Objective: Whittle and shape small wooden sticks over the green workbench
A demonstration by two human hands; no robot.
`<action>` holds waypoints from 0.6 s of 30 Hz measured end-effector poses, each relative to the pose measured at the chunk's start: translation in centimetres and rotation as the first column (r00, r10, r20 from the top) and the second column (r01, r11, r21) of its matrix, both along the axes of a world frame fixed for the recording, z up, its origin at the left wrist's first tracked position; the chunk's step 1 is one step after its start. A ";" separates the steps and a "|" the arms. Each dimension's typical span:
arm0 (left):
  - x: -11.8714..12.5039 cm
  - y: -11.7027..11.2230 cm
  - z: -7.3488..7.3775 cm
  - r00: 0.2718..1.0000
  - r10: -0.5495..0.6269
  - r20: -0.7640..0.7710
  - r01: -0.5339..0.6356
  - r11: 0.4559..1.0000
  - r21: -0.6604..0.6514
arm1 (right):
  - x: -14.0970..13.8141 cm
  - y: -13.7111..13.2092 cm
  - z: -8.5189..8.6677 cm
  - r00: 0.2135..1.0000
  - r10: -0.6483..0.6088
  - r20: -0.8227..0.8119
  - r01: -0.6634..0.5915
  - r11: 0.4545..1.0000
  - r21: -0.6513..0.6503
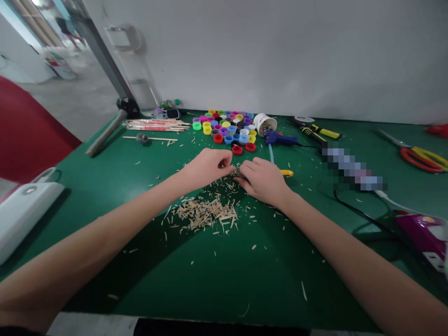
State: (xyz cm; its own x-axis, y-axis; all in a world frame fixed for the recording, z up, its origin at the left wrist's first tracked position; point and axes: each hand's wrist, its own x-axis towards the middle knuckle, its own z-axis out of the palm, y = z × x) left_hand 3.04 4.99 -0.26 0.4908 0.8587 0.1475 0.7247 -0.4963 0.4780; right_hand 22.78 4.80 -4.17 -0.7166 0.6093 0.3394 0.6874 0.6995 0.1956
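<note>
My left hand [213, 163] has its thumb and fingers pinched together above the green table, behind a heap of small cut wood pieces [206, 212]. What it pinches, if anything, is too small to make out. Close beside it, my right hand [262, 179] is closed with curled fingers, its fingertips facing the left ones. A dark bit shows at those fingertips, but its kind is hidden. From behind the right hand sticks out a yellow handle end [287, 172]; whether the hand touches it cannot be seen. Colourful bottle caps [224, 130] lie beyond both hands.
A white tub [265, 124] lies tipped beside a blue glue gun [282, 139]. Thin sticks [157, 124] and a hammer [108, 130] are at the left. Scissors [416, 151], a pixelated power strip [353, 168] and a purple device [423, 235] occupy the right, with cables.
</note>
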 end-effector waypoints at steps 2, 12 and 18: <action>0.0 0.0 0.0 1.000 -0.002 0.002 0.002 1.000 -0.001 | 0.0 0.0 -0.1 1.000 -0.004 0.004 0.004 1.000 -0.001; 0.4 -0.3 -0.5 0.999 -0.043 -0.009 0.044 0.996 0.072 | -0.1 0.6 0.3 0.999 0.003 0.035 0.001 0.992 -0.124; 0.2 -0.1 -0.7 1.000 -0.010 0.008 0.010 0.999 0.052 | 0.1 0.2 -0.3 1.000 -0.016 0.002 0.016 1.000 -0.024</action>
